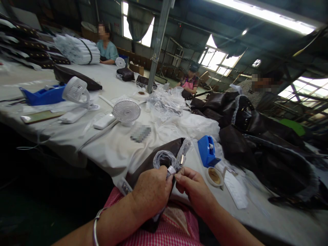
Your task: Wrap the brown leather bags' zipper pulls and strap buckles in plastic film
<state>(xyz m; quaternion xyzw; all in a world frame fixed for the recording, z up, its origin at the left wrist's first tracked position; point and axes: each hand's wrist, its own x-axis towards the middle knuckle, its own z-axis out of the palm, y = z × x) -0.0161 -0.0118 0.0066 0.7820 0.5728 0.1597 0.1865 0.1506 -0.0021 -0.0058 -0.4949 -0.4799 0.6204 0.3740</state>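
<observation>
A dark brown leather-look bag [150,160] lies across my lap and the table's near edge. My left hand [153,188] is closed round its edge, next to a looped strap wrapped in clear plastic [164,153]. A small white piece [171,169] sticks up at the left thumb. Close beside it, my right hand [192,188] pinches thumb and forefinger together at the bag's edge; what lies between them is too small to make out. More clear wrapping [184,148] covers the bag's upper right corner and a metal fitting.
Right of the bag stand a blue tape dispenser [205,152] and a tape roll [215,176]. Dark bags [238,136] pile up at right. Two small fans [126,110], a phone [140,133] and another blue dispenser [43,94] are at left. Several people sit beyond.
</observation>
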